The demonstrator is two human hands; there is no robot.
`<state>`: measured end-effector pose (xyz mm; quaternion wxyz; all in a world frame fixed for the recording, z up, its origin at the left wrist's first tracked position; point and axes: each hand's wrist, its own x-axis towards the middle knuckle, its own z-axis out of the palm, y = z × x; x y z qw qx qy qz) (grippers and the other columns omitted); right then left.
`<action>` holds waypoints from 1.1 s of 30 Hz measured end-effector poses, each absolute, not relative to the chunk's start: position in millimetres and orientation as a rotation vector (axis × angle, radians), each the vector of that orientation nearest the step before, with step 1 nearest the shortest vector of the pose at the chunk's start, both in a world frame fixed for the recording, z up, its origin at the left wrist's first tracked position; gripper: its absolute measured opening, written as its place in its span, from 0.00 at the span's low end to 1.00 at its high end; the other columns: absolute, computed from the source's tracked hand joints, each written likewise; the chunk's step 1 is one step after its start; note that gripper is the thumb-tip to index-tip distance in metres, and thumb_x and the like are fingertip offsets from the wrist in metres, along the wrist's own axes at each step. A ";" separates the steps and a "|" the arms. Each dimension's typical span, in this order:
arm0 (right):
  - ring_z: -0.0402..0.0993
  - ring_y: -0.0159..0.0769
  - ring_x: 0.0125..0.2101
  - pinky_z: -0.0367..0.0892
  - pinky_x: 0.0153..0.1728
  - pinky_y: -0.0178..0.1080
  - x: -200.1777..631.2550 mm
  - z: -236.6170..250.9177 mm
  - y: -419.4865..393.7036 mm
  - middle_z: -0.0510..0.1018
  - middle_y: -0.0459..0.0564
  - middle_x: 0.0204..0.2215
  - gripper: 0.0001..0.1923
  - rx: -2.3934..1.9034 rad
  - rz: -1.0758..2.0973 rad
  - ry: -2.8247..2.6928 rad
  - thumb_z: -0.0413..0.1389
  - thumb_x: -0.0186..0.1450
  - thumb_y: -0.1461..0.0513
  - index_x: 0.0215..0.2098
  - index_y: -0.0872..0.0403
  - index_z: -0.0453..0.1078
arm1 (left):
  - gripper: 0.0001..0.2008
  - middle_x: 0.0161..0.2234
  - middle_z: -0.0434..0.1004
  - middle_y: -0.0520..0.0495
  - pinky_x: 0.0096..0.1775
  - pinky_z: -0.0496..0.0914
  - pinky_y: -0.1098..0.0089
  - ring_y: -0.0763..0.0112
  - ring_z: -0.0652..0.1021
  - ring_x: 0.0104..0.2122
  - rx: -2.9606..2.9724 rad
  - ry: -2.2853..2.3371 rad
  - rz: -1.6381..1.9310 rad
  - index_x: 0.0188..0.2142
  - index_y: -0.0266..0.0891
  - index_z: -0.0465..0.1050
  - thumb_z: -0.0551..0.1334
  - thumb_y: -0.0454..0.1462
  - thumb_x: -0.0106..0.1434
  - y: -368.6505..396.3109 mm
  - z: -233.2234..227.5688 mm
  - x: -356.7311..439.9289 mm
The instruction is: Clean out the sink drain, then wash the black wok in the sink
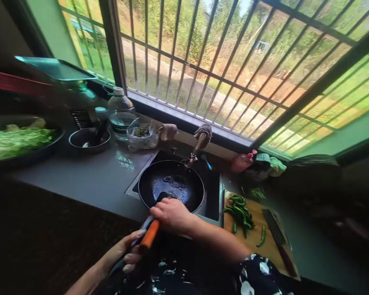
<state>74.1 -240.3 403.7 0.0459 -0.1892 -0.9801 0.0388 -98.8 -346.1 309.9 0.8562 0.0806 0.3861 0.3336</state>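
A black frying pan (175, 184) sits in the sink (213, 196) below the window, wet inside. My right hand (170, 214) rests on the pan's near rim, fingers closed around the handle's base. My left hand (127, 252) grips the end of the handle (149, 234), which is orange and dark. A tap (193, 155) with a wrapped spout hangs over the pan's far edge.
Green chillies (240, 213) and a cleaver (278, 235) lie on a wooden board (264, 248) right of the sink. To the left are a bowl of chopped greens (15, 141), a small dark bowl (89, 139), a plastic bottle (119, 112) and a glass bowl (141, 135).
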 end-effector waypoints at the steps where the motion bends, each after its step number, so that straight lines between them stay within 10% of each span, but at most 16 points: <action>1: 0.69 0.35 0.32 0.63 0.30 0.34 87.1 404.4 -232.2 0.74 0.49 0.31 0.06 -0.716 0.151 -2.917 0.53 0.61 0.60 0.36 0.54 0.67 | 0.20 0.15 0.53 0.60 0.12 0.52 0.80 0.86 0.51 0.12 0.136 0.776 0.661 0.23 0.38 0.60 0.68 0.48 0.47 -344.5 315.3 -100.3; 16: 0.68 0.30 0.24 0.60 0.26 0.31 223.0 382.9 -101.7 0.73 0.44 0.23 0.04 -1.861 0.488 -1.892 0.55 0.55 0.61 0.27 0.54 0.69 | 0.14 0.16 0.54 0.59 0.12 0.58 0.79 0.86 0.50 0.11 0.211 0.645 0.457 0.24 0.39 0.56 0.63 0.38 0.55 -341.1 330.7 -89.9; 33: 0.67 0.27 0.27 0.63 0.32 0.29 178.5 414.3 -124.0 0.73 0.43 0.27 0.07 -1.055 0.719 -2.466 0.56 0.56 0.62 0.33 0.55 0.70 | 0.18 0.15 0.57 0.60 0.08 0.55 0.78 0.85 0.50 0.09 0.306 0.669 0.408 0.27 0.41 0.56 0.66 0.40 0.44 -332.9 294.8 -63.6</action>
